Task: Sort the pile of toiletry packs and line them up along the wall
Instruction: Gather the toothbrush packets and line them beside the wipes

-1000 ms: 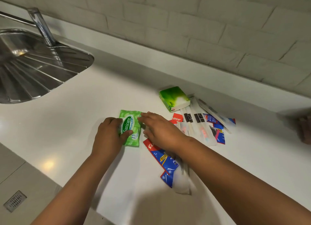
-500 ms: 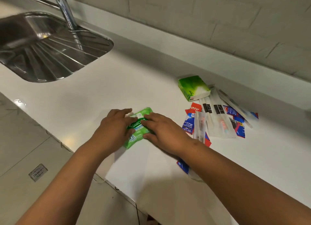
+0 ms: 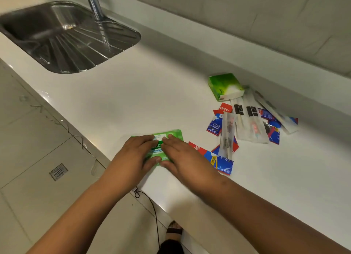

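Both our hands lie flat on the green wipes pack (image 3: pixel 171 137) near the front edge of the white desk (image 3: pixel 133 101): our left hand (image 3: pixel 133 156) covers its left part, our right hand (image 3: pixel 183 158) its right, fingers straight and pressing down, thumbs at its near edge. Just right of it lies the pile of toothpaste sachets (image 3: pixel 214 125) and clear toothbrush packs (image 3: pixel 252 120). A green tissue box (image 3: pixel 225 85) sits nearer the wall (image 3: pixel 247 16). The sink (image 3: pixel 62 39) is far left.

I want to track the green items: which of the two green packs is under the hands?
The flat green wipes pack near the counter's front edge; both the left hand and right hand rest on it. The boxy green pack sits untouched nearer the wall.
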Available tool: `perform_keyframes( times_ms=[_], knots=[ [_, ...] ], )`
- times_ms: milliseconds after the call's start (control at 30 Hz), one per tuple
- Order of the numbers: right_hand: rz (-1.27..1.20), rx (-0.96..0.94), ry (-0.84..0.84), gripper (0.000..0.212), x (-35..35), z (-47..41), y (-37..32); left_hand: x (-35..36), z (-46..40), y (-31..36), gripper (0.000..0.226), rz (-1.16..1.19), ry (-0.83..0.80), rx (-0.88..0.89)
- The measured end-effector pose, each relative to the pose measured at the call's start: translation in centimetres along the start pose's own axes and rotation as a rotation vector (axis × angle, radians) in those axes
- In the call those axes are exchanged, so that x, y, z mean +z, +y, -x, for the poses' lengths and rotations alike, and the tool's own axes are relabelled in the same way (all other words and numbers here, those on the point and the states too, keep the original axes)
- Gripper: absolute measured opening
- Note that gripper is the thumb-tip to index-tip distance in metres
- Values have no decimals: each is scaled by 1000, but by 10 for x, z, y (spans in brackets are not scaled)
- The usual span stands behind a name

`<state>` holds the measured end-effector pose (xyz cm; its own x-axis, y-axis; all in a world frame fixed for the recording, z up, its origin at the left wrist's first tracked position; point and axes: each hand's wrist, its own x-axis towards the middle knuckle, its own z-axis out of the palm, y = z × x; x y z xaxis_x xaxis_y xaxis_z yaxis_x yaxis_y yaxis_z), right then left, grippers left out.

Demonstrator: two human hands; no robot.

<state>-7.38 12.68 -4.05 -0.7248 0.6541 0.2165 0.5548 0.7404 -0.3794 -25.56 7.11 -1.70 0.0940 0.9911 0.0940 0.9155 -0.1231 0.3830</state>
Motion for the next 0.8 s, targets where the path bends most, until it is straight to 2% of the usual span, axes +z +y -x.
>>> perform_keyframes(
  times_ms=[200, 467, 567, 800],
  knots=[
    [-5, -19, -47, 46, -5, 47, -14, 5, 40, 33, 56, 32, 30, -1],
    [267, -83, 12, 35, -18, 101, -27, 23, 81, 80, 57, -2, 33, -60],
    [260, -79, -6, 37, -23, 128, -27, 32, 96, 101, 45, -8, 55, -68],
    [40, 40, -16, 44, -41, 196, -28, 54, 121, 150, 45, 27, 48, -27]
  ],
)
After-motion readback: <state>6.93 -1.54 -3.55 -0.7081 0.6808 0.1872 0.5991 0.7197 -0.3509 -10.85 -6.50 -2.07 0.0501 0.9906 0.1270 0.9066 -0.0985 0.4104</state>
